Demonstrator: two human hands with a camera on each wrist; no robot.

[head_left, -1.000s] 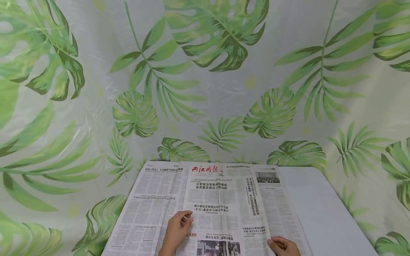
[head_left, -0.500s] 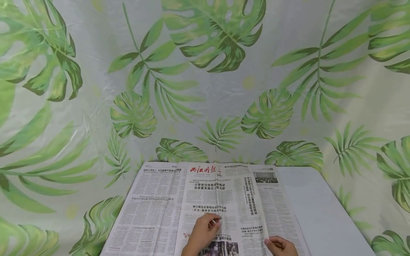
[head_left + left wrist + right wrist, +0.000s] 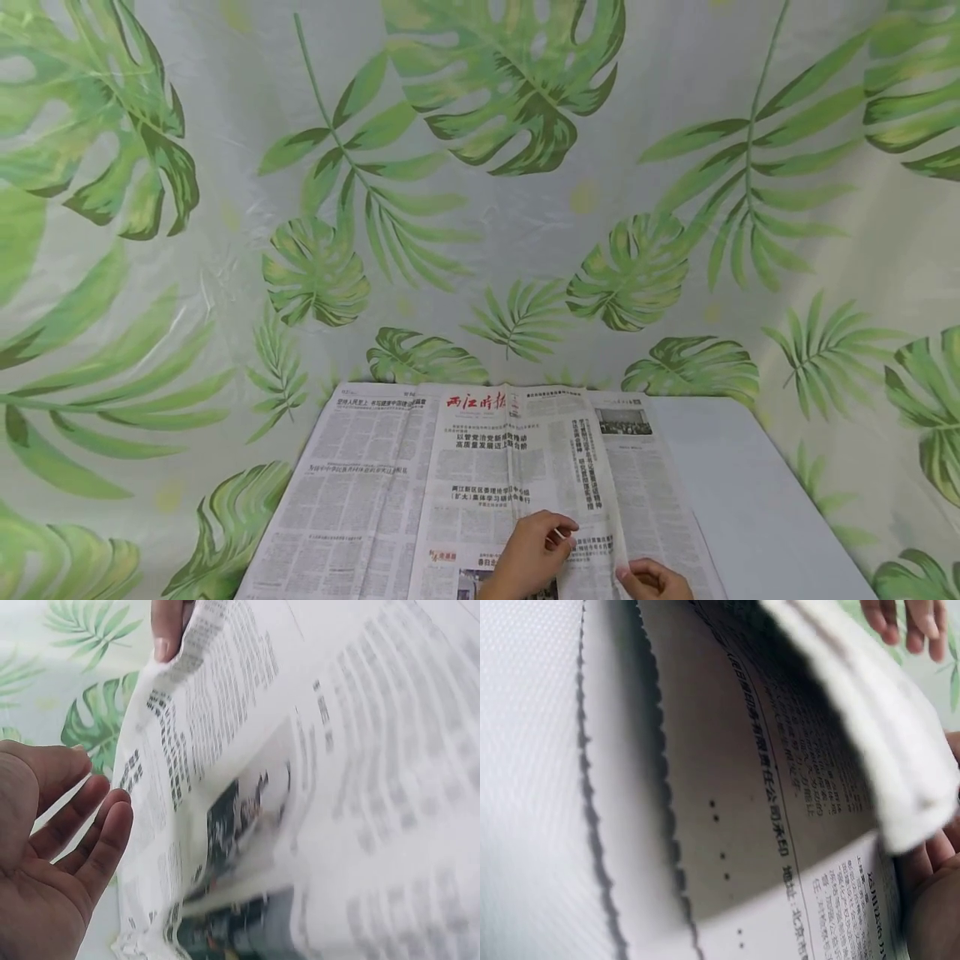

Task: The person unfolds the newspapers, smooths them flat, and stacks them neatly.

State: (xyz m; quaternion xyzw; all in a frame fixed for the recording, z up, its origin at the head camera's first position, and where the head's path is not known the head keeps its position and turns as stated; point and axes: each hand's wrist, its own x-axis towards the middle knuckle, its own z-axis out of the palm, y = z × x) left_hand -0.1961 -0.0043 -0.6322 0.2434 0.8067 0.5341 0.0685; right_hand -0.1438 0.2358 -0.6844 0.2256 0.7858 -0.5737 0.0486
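Note:
A newspaper (image 3: 480, 462) with a red masthead lies spread in front of me, creased down its middle. My left hand (image 3: 528, 557) hovers over its lower right part. In the left wrist view, the fingers of that left hand (image 3: 56, 847) are loosely bent, with nothing between them, beside the raised newspaper sheet (image 3: 247, 735). My right hand (image 3: 655, 580) pinches the sheet's right edge near the bottom. In the right wrist view, the right hand (image 3: 937, 907) is partly hidden behind the lifted, curled edge, and printed pages with jagged edges lie below.
Under the newspaper is a white tabletop (image 3: 765, 500), bare along its right side. More newspaper pages (image 3: 352, 475) extend to the left, and another page (image 3: 645, 483) to the right. A leaf-patterned sheet (image 3: 480, 208) hangs behind and around the table.
My left hand has moved rightward across the newspaper, from its left part toward my right hand. The right hand has stayed almost in place, still pinching the right edge.

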